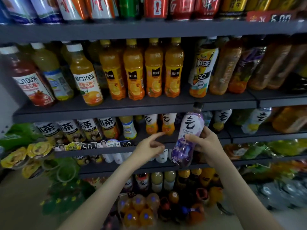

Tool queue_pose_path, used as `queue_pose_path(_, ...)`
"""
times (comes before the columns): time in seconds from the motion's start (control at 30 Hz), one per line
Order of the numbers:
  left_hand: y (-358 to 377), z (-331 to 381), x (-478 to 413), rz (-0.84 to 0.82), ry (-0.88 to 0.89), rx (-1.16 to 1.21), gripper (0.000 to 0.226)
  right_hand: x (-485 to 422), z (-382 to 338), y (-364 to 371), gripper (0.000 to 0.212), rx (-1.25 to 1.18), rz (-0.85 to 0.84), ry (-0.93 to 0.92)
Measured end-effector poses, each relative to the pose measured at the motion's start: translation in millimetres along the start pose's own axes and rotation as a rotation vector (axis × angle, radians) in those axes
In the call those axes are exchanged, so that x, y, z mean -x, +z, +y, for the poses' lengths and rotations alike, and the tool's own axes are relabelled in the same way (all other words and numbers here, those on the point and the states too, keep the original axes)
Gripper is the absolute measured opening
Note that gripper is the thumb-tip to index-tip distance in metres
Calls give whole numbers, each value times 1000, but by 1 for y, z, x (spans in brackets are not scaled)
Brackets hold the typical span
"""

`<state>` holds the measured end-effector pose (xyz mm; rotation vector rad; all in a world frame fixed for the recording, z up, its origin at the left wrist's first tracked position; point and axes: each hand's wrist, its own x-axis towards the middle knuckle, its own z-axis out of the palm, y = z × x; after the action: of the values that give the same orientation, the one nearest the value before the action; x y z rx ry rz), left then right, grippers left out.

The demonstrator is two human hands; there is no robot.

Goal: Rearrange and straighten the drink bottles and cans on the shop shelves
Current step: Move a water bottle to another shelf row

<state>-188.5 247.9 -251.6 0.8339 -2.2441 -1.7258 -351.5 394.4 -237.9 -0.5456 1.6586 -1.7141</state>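
Bottle with the purple label (187, 140) is in my right hand (207, 143), fingers wrapped round its middle. It is tilted with the dark cap up and to the right, out in front of the third shelf (116, 149) rather than on it. My left hand (147, 148) holds nothing: its index finger and thumb are stretched out, the rest loosely curled, and the fingertip is just beside an orange-bottomed bottle (168, 126) standing far back on that shelf.

As I see it, the main risk is the cap. It sits level with the front edge of the shelf above, so pushing the bottle in at this tilt could catch it there and twist it out of my grip. The label sleeve looks glossy, so a one-handed hold may slip, and the bottle would then drop onto the packs on the floor below. My left finger could also tip the orange-bottomed bottle into the one on its left.

The purple bottle and its white neighbours carry one large black character that I take for 气. A shelf tag (113, 144) reads 元气森林, with 冰茶, 500ml and 5.0 to its left. Bottles to the left (88, 128) show 茶. One shelf up, four orange bottles (153, 68) read 美汁源, a yellow-and-white bottle (203, 67) reads 冰红茶, and the juice bottle further left (86, 80) shows 100%. The writing on the cans (154, 7) along the top is too blurred to read.
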Motion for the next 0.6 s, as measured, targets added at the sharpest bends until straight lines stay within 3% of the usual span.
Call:
queue_pose_path(0.13,16,-5,0,-5,-21,-12,49,3,16,-16,43,-4,58,49)
queue_pose_path(0.4,61,-16,-25,146,-109,-70,49,-10,46,-58,44,-47,147,90)
queue_pose_path(0.6,94,-43,-59,272,-13,-217,47,-36,82,-81,53,-50,230,-32)
